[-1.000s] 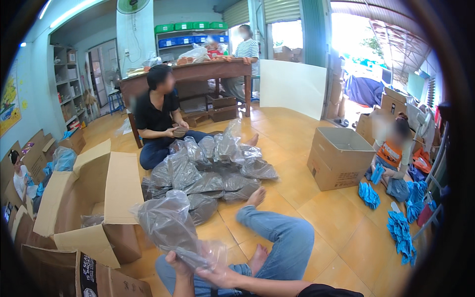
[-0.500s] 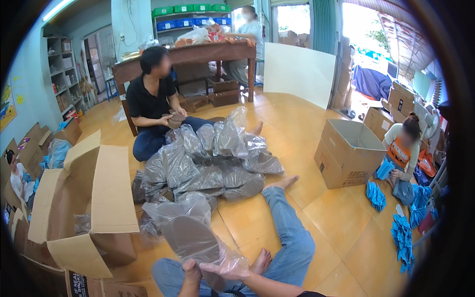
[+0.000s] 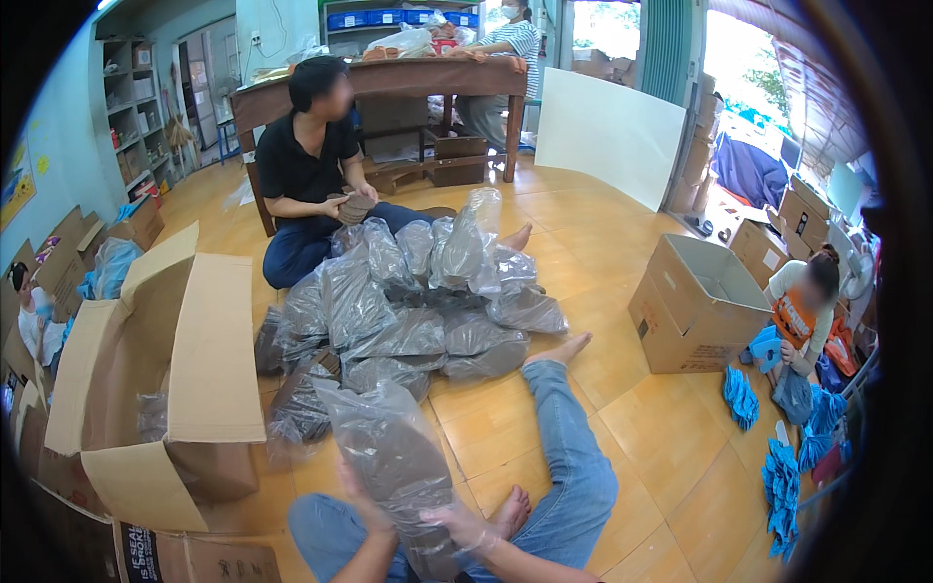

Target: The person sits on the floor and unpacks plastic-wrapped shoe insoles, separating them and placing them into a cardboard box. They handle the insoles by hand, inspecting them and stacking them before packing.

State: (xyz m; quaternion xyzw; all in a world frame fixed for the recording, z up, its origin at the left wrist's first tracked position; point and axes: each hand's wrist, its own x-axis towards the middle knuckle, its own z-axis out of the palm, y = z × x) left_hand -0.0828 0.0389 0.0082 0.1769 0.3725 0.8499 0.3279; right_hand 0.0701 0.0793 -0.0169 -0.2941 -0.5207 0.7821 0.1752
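Note:
Both my hands hold one clear plastic bag (image 3: 394, 457) filled with dark flat pieces, upright above my lap. My left hand (image 3: 356, 491) grips its lower left side. My right hand (image 3: 466, 530) presses against its lower right side through the plastic. Just beyond lies a pile of similar filled bags (image 3: 408, 301) on the wooden floor. My legs in blue jeans (image 3: 573, 466) stretch out to the right of the bag.
A large open cardboard box (image 3: 165, 369) stands at my left with bags inside. A person in black sits behind the pile holding a stack. Another open box (image 3: 695, 306) and a seated person with blue items (image 3: 777, 476) are at the right. A wooden table (image 3: 389, 83) stands at the back.
The bag in my hands has come up more upright and closer to me. The view has shifted slightly downward and to the left.

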